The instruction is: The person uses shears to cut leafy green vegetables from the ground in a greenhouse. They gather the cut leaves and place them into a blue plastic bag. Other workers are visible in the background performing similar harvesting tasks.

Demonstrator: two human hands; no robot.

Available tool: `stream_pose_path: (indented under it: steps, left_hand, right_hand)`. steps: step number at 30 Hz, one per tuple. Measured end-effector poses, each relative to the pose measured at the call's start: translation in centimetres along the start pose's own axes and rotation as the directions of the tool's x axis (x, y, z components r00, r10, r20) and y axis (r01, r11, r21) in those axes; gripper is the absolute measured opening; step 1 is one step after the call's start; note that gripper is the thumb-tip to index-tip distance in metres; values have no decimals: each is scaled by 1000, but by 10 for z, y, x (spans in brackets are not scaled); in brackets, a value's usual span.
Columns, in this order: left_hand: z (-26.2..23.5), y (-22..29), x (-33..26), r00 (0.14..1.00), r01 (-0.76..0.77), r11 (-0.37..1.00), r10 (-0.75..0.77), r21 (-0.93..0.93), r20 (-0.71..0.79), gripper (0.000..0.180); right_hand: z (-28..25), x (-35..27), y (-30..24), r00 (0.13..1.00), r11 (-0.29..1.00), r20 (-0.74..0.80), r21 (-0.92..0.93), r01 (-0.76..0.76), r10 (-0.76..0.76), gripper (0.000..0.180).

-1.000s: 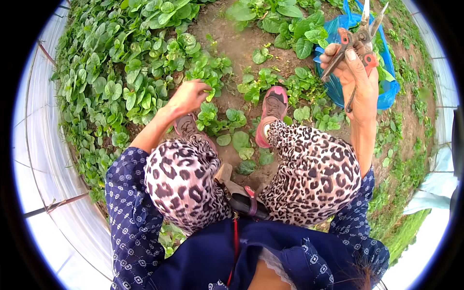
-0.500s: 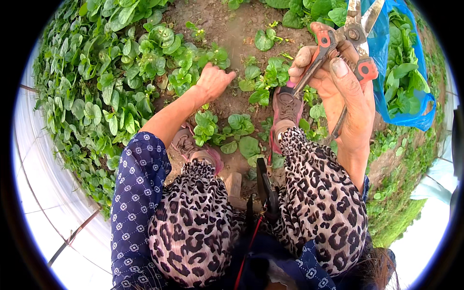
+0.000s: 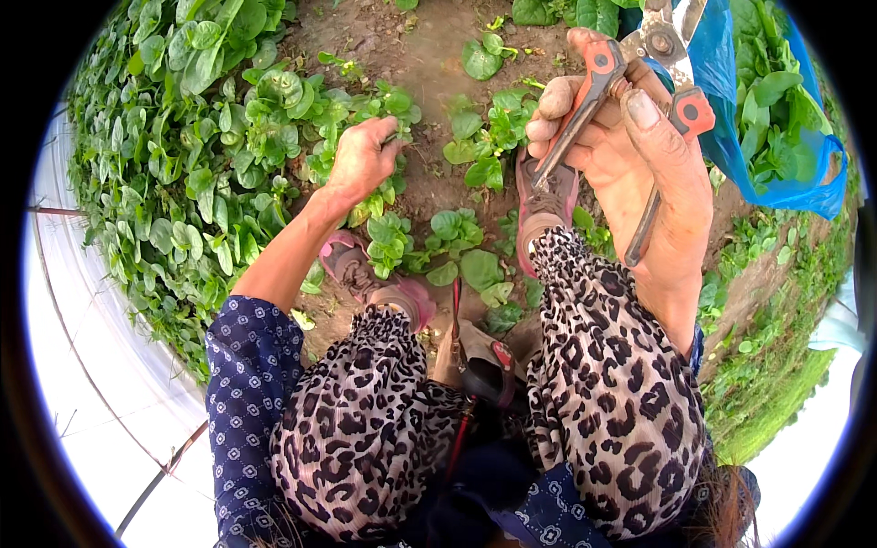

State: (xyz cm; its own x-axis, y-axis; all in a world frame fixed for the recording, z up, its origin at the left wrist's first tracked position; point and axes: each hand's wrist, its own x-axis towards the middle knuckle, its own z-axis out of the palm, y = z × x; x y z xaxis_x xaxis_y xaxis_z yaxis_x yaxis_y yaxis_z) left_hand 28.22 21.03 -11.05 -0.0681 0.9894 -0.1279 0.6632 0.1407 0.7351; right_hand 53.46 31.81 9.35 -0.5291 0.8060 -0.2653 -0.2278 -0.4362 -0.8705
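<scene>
Left hand (image 3: 361, 163): positioned at the edge of a leafy plant (image 3: 388, 110) in the left bed, back of the hand uppermost. Its grip is curled, thumb side toward the bare soil (image 3: 425, 64). Whether a stem or leaf is pinched there cannot be told.

Right hand (image 3: 662, 173): palm turned up, grip closed loosely on a pair of shears (image 3: 662, 41). The thumb crosses over one handle; the fingers are bent behind the other. The handles stand apart and the blades are parted.

Governing relation: the plant lies at the left hand's fingers, just beyond them as seen from the person, and is well to the left of the shears. The left hand is clearly the nearer. The long axis of the shears runs away from the body, blades foremost, handles trailing back and to the left; the blades do not point at the plant.

Surroundings: a blue bag (image 3: 717, 68) holding picked leaves (image 3: 772, 91) is beyond and to the right of the right hand. A shoe (image 3: 548, 196) stands on the ground between the hands.

Not verifiable: blade tips, cut off by the upper edge; the left palm, hidden; the dark object (image 3: 489, 374) between the knees, unclear in kind.
</scene>
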Motion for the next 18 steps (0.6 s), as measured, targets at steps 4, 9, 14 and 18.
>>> stream_pose_path:
  steps: [4, 9, 14, 18]
  left_hand:
    - [12, 14, 4, 858, -454, 837, 318, 305, 403, 10]
    - [49, 11, 0, 750, -529, 722, 152, 445, 644, 35]
    - [51, -1, 4, 764, -456, 823, 167, 339, 624, 23]
    - [49, 7, 13, 921, -268, 961, 235, 67, 310, 14]
  right_hand:
    - [-1, 0, 0, 1000, 1000, -16, 21, -21, 21, 61]
    - [-5, -1, 1, 1000, 999, -12, 35, -8, 8, 62]
    - [-10, -3, 4, 998, 1000, -64, 21, 11, -10, 64]
    - [-14, -2, 3, 996, 999, -76, 43, -33, 36, 66]
